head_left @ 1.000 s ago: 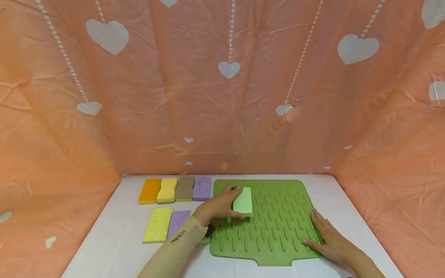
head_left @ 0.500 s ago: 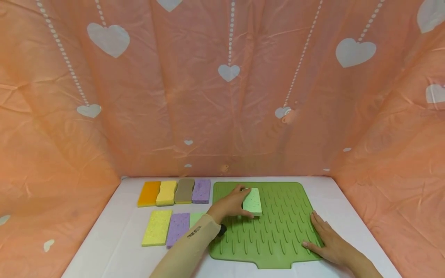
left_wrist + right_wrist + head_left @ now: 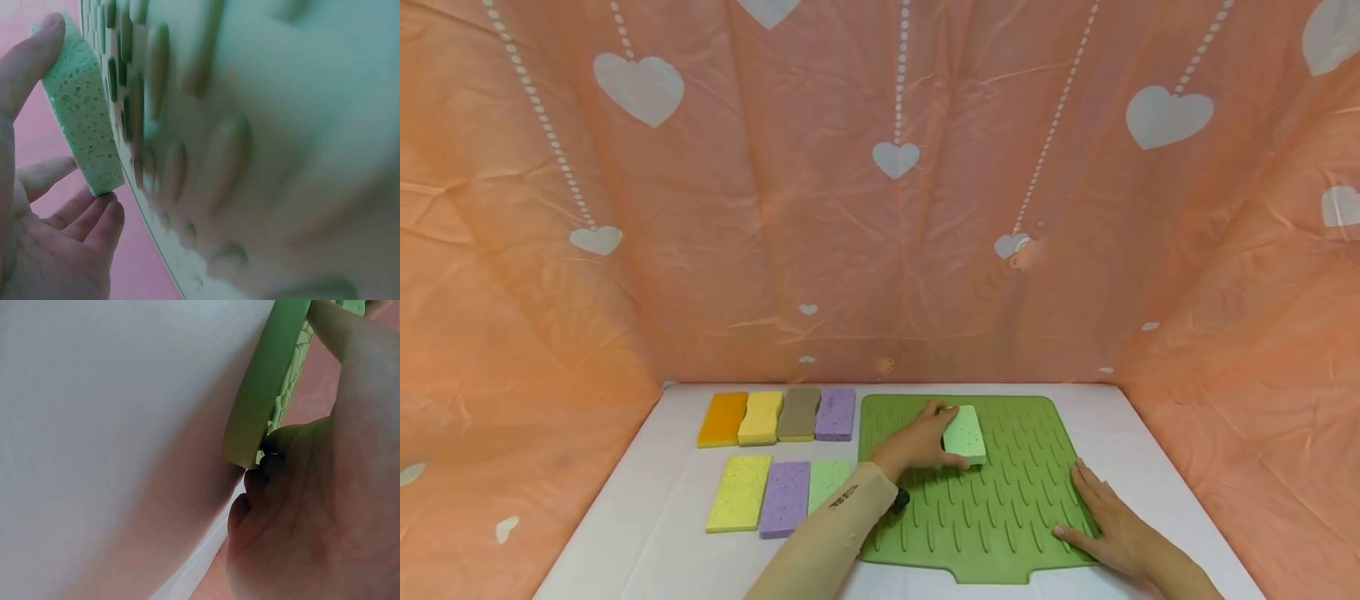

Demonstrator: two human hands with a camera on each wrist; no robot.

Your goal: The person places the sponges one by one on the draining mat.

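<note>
Lying on the white table, the green mat has the right hand at its edge, fingers loosely extended, gripping nothing; the left hand, partly spread, pinches the pale green sponge over the mat; the step looks like positioning, and next calls for a level, steady hold; the left wrist view shows the sponge's pitted palm-facing side, which the head view hides.
</note>
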